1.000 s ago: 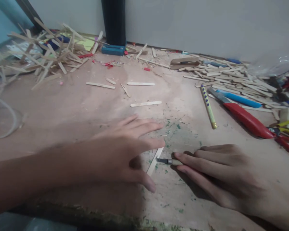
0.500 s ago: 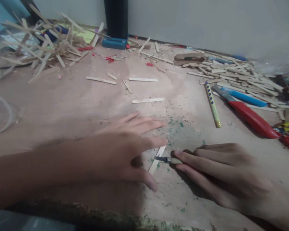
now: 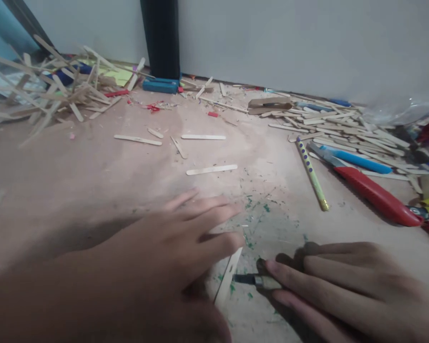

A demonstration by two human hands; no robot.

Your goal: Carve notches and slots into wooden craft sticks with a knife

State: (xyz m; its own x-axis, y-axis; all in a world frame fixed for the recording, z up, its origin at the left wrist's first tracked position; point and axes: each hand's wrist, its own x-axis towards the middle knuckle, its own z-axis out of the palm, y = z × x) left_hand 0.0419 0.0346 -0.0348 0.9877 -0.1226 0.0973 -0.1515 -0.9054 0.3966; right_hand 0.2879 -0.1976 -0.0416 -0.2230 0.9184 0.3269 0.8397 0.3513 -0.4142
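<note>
A wooden craft stick point(image 3: 226, 280) lies slanted on the table under my left hand point(image 3: 186, 247). My left index fingertip presses its far end, and the thumb lies by its near end; the other fingers stretch forward. A short dark slit shows in the stick's middle. My right hand point(image 3: 346, 281) is closed round the pale wooden handle of a small carving chisel point(image 3: 248, 279). The chisel's flat metal blade lies low over the table, its tip at the stick's right edge. I cannot tell whether tip and stick touch.
Loose craft sticks point(image 3: 203, 137) lie ahead, with a tangled heap point(image 3: 64, 90) far left and a pile point(image 3: 357, 128) at right. Nearby are a dotted pencil point(image 3: 311, 174), a red-handled cutter point(image 3: 375, 195), a blue pen-like tool point(image 3: 359, 159) and a dark post point(image 3: 162, 43).
My view has tilted up, so everything sits lower in the picture. The chisel blade has drawn back from over the stick to its right edge, baring the slit.
</note>
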